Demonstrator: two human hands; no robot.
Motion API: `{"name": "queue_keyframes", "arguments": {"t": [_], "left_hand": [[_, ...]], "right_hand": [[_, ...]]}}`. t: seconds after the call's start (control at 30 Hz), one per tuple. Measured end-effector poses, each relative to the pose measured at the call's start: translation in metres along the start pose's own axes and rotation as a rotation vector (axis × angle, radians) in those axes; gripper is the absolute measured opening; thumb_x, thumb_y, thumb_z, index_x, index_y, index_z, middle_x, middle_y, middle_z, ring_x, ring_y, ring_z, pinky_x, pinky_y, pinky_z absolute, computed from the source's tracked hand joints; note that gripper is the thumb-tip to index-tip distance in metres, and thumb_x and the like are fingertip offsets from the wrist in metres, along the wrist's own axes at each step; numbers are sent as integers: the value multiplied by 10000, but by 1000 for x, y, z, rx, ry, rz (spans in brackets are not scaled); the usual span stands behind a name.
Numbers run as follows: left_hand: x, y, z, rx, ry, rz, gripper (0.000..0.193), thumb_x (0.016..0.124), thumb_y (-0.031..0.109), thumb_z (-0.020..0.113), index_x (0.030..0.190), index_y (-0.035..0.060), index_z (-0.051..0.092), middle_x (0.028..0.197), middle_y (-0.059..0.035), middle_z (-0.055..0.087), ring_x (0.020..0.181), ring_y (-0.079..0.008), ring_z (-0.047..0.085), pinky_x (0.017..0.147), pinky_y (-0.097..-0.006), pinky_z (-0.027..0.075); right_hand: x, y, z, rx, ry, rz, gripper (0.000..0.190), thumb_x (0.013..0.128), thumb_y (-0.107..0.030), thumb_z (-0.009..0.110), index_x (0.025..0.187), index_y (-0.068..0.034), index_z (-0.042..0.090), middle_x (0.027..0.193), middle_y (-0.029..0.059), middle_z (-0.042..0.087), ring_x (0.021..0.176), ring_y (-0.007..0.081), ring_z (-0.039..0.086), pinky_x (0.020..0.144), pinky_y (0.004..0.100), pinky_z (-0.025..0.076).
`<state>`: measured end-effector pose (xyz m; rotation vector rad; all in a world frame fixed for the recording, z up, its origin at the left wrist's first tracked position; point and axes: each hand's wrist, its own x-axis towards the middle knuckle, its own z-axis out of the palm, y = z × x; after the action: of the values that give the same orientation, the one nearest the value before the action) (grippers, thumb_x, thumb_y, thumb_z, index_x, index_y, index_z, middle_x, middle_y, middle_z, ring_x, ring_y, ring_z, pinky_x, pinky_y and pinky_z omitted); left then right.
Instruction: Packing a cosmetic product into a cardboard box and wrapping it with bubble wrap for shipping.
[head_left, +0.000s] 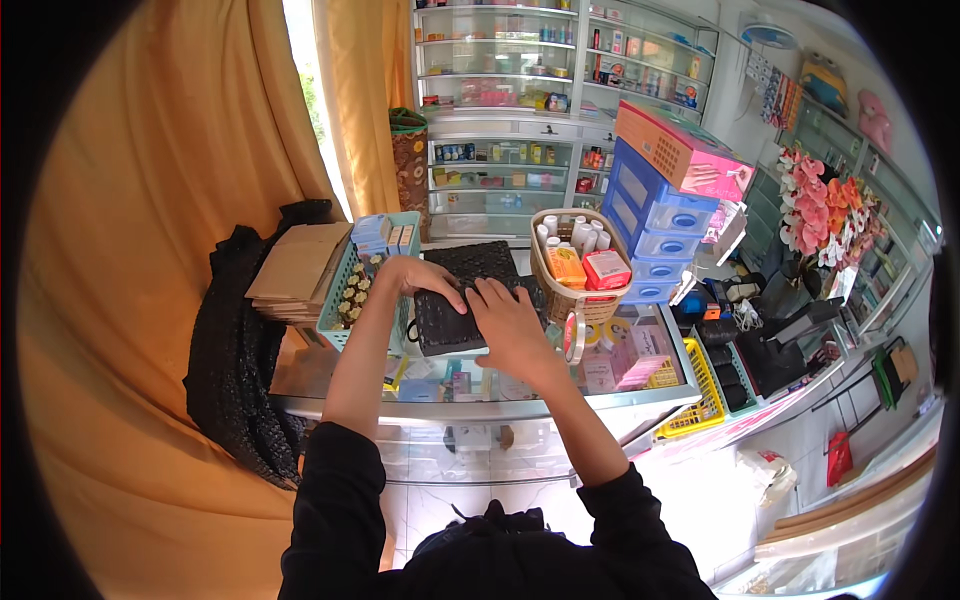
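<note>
On the glass-topped display counter (480, 410) lies a black textured packet or wrapped bundle (448, 326). My left hand (426, 281) rests over its upper left part, thumb on the top face. My right hand (514, 330) lies on its right part with the fingers spread. Whether either hand grips it cannot be told. Behind it is a flat sheet of black bubble wrap (476, 262). A small black ring shows at the bundle's left edge, partly hidden. Left of my hands stands a green plastic basket (330, 315) with small boxes and flower-shaped items.
Flattened cardboard (296, 262) and a long black bubble-wrap roll (232, 367) are at the left. A tan basket (574, 304) of white bottles and boxes, a round mirror (574, 337) and blue drawers (664, 244) stand to the right. A yellow basket (705, 405) sits farther right.
</note>
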<state>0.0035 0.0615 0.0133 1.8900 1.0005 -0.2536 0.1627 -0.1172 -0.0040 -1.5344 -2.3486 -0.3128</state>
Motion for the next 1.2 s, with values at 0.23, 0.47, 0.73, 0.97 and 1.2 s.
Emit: {"name": "queue_keyframes", "arguments": {"t": [0.23,0.47,0.73,0.97,1.2], "left_hand": [[-10,11,0,45,-68,-70,804,683,466,801,1330,71,532,1326,-84,520,1231,-200,445,978,-389,379],[5,-8,7,71,-162,307,686,778,345,736,1346,29,515,1183,-64,621,1062,-121,529,910,-250,420],[-19,-6,21,125,121,427,433,801,200,722,1165,-15,629,975,-89,701,883,-141,606,839,-286,469],[-68,0,87,48,584,759,711,640,322,853,1203,-1,566,1064,-139,668,987,-232,633,902,-327,458],[-55,-6,90,-13,615,532,742,647,458,840,1164,0,569,1075,-183,644,1007,-311,631,871,-344,469]], "right_hand": [[6,2,15,-8,23,-37,893,495,-261,895,1255,-81,464,1266,145,477,1231,291,437,956,498,324],[-1,-3,11,29,104,-44,866,422,-299,910,1151,-93,489,1053,125,503,1050,304,480,884,448,327],[3,-3,1,69,20,-21,908,402,-336,906,1169,-85,490,1033,131,511,1042,317,483,880,446,346],[23,22,6,238,-57,-76,971,364,-433,894,1171,-62,501,1032,142,532,1058,344,492,890,462,367],[45,43,0,407,-173,-45,778,361,-490,892,912,3,648,869,189,635,882,360,613,792,397,482]]}}
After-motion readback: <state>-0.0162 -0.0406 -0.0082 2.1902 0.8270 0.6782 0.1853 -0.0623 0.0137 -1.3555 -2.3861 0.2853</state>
